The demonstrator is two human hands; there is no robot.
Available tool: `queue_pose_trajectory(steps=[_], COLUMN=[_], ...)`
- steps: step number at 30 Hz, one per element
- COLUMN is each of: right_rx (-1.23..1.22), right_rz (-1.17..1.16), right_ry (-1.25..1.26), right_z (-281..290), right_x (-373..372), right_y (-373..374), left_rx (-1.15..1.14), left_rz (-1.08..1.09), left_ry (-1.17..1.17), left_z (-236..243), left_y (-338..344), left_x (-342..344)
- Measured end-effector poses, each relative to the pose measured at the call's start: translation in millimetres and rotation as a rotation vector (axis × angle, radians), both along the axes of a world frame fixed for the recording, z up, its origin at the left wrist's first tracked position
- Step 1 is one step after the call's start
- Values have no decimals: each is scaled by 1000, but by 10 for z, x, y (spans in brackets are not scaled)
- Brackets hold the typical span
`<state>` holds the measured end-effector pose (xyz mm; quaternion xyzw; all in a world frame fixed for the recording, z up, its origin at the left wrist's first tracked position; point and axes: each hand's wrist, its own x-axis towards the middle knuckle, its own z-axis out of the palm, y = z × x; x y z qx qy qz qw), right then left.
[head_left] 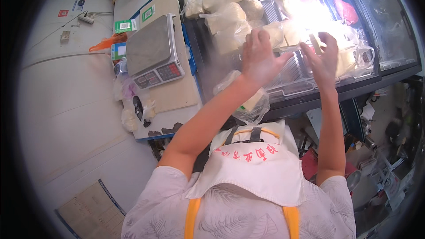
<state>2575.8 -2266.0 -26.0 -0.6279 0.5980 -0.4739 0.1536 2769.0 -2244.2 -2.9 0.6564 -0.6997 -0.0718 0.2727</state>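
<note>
My left hand (261, 59) hovers over the case, its fingers bent and its thumb stretched to the right. It is nearest to pale, cream-coloured blocks in clear plastic bags (226, 17). To its right, my right hand (323, 62) has thumb and fingers spread. A narrow pale strip (314, 44) shows between them; glare hides what it is. Between and beyond the hands lie more pale blocks (291, 33). A clear bag with pale contents (349, 61) is beside my right hand. Another bagged pale block (253, 105) rests at the case's near edge, below my left wrist.
A flat-topped scale (150, 46) with a keypad stands on the left counter, near an orange bag (108, 43) and a black handheld object (138, 108). The case's dark front edge (318, 99) runs before me. A reddish bundle (345, 12) lies far right.
</note>
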Motion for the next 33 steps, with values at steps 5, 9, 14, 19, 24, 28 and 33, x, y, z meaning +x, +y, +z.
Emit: queue_pose_trajectory(steps=[5,9,14,19,24,28,33], right_rx=[401,510,472,455,495,529,573], right_rz=[187,369,589,796,924,1035,1063], right_ry=[-242,-700,-1112,-986,-956,-1015,-936], right_z=[-195,-86,177,1157,1754,1677,1510], right_x=[67,-54,10,572,1744,2697,3825], right_y=[-499,-665,-817,-637,-484,-551,-361], left_rx=[389,503,444,340,183,80,37], left_rz=[158,83,49,-42,35,19,103], left_ry=[832,1332,1516,1510,1335,1195,1151], left_z=[-360,-344,215,882,1468,1669,1596], left_y=[-492,-517,-405,-191,166,361,555], left_x=[-107,315,645,1666,2836,3833,4813])
